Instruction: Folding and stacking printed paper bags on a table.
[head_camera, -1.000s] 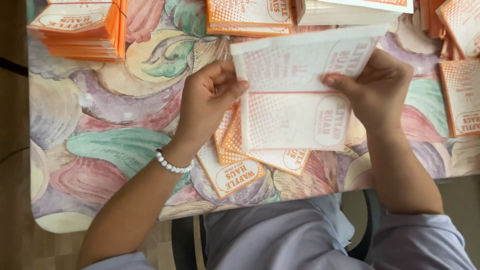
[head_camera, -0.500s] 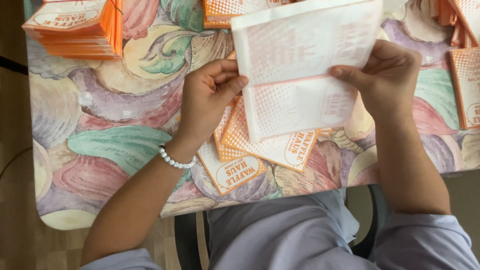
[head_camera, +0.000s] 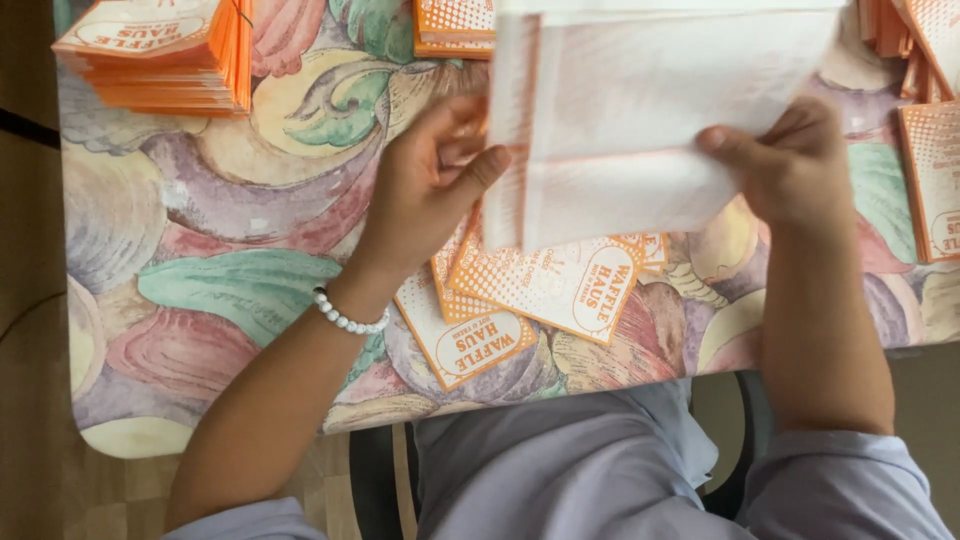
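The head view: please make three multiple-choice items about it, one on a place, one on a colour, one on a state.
1. Where is the tall stack of orange bags?
A. table's far left
B. on the lap
C. under the chair

2. What colour is the bead bracelet?
A. black
B. white
C. red

3. What state is the pale paper bag in?
A. flat on the table
B. crumpled into a ball
C. lifted by both hands

Answers: 1 A, it sits at the top left corner. 2 B, white beads circle the wrist. 3 C, left hand and right hand hold its edges above the tablecloth.

Open tablecloth (head_camera: 200, 290) at left, orange bag stack (head_camera: 160, 55) beyond
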